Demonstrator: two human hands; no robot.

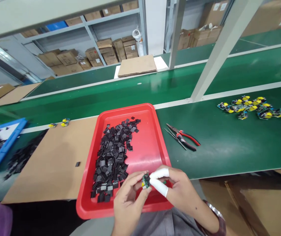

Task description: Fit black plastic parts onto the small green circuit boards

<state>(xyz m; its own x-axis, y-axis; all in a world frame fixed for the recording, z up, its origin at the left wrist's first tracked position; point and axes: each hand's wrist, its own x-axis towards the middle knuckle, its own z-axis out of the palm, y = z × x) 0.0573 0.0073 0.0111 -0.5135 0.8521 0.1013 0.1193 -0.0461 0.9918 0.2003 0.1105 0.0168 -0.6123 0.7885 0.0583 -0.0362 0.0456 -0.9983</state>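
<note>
My left hand (128, 196) and my right hand (176, 186) meet over the near edge of a red tray (152, 144). Between their fingertips they pinch a small green circuit board (145, 180) with a yellow part on it. Two fingers of my right hand wear white finger cots. A heap of small black square pieces (112, 157) fills the left half of the tray, just left of my hands.
Red-handled pliers (186, 137) and thin tweezers lie right of the tray on the green bench. A cluster of boards with yellow parts (253, 107) sits far right. Left: brown cardboard sheet (54, 160), one loose black piece (77, 164), blue tray (0, 144) with black pieces.
</note>
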